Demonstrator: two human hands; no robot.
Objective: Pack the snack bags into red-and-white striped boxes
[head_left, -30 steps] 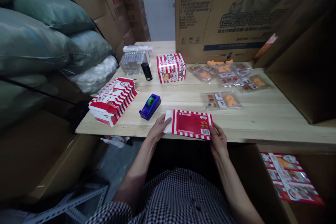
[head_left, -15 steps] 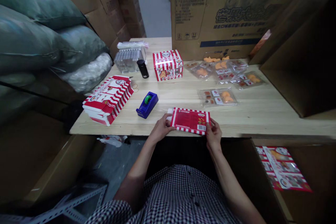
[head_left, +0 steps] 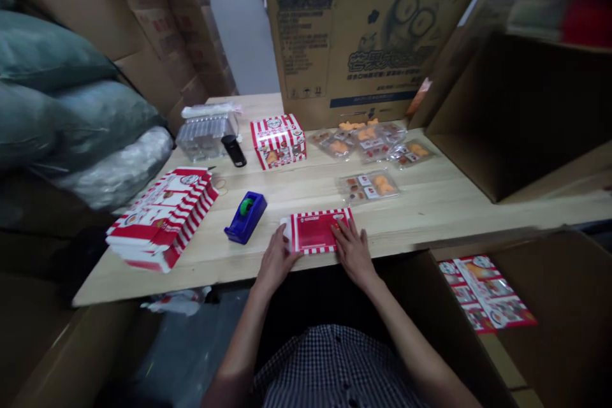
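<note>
A flat red carton with striped red-and-white edges point(head_left: 313, 233) lies near the front edge of the wooden table. My left hand point(head_left: 276, 262) grips its white left end, with the thumb along the lower edge. Across the carton's right part rests my right hand point(head_left: 354, 253), fingers stretched out and lying flat on the printed face. To the left is a blue tape dispenser point(head_left: 246, 220) with a green roll. Just beyond the carton lies a clear packet point(head_left: 369, 187) with orange and brown pieces inside.
A stack of flattened striped cartons point(head_left: 160, 213) sits at the left. Farther back are clear plastic trays point(head_left: 205, 137), a black cylinder point(head_left: 234, 151), a formed striped box point(head_left: 278, 142) and several packets point(head_left: 375, 140). Large cardboard boxes point(head_left: 354, 44) bound the back. An open carton point(head_left: 554, 280) stands lower right.
My right hand has gone from gripping the carton's right end to lying flat over its face. My left hand stays at the left end. The view has shifted right.
</note>
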